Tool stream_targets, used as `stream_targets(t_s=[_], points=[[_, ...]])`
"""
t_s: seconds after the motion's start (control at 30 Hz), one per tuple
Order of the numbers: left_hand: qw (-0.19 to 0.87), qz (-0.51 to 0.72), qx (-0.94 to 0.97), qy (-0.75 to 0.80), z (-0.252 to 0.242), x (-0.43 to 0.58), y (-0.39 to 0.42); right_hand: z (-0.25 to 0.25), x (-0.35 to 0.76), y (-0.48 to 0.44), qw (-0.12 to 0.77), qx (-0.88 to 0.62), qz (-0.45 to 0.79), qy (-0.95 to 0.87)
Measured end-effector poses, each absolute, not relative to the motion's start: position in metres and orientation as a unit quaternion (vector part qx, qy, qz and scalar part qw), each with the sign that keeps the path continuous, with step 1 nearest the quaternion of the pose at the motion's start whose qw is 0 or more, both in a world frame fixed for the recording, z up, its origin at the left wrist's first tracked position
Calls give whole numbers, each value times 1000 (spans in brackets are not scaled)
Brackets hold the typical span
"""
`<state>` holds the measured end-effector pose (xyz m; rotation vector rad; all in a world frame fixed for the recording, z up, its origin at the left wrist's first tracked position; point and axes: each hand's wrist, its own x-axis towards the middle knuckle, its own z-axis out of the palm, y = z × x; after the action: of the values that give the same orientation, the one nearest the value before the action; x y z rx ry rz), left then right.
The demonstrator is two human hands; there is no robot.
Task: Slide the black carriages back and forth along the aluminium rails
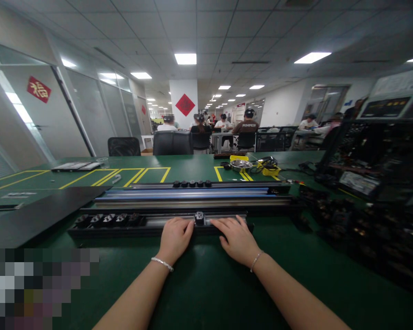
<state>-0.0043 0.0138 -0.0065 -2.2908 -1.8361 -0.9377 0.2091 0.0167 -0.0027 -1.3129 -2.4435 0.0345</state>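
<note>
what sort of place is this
Probably an office floor used as a workshop: a green worktable marked with yellow lines bears a long rail with small dark parts, and people sit at desks beyond.

Beyond the green table's [192,284] far edge, a brown shirt [246,129] reads "PUMPKIN" across the back, and past that table's far left corner a red diamond [39,89] on a door [66,114] bears "福".
</note>
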Motion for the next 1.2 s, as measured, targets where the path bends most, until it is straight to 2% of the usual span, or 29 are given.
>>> stream_targets(t_s=[0.6, 1.2], points=[[-11, -284, -774, -566, -3, 6, 9, -4, 208, 19, 185, -474, 6, -861], [3, -257, -796, -547, -5, 5, 6, -3, 208, 20, 181, -471, 2, -863]])
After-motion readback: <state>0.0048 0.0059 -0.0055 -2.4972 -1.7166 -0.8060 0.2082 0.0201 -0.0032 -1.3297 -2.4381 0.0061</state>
